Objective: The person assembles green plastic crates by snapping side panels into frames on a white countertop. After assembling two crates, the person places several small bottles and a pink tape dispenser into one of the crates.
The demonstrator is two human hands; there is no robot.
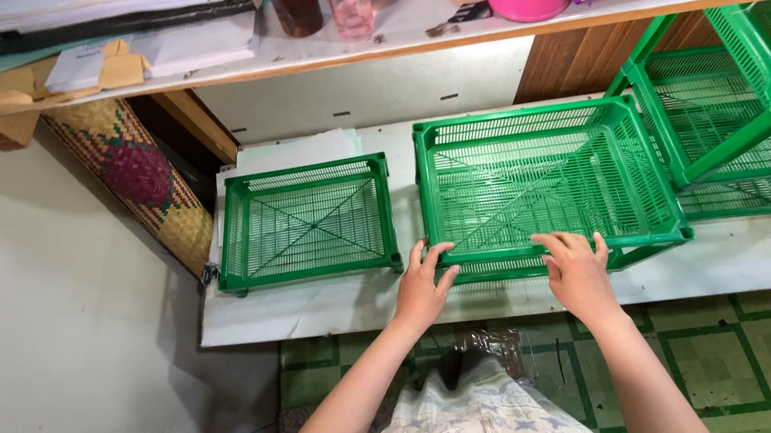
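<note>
A large green plastic mesh basket (654, 187) stands on a white board (323, 308) on the floor. My left hand (424, 286) rests on its near rim at the left corner, fingers spread over the edge. On the near rim further right lies my right hand (576, 273), fingers curled over it. A smaller green mesh basket (235, 241) lies flat to the left, apart from both hands.
A green rack of stacked mesh baskets (747, 107) stands at the right. Above is a wooden shelf (380, 51) with papers, cups and a pink pot. A woven mat roll (145, 184) leans at the left. Green tiled floor (714, 352) lies near me.
</note>
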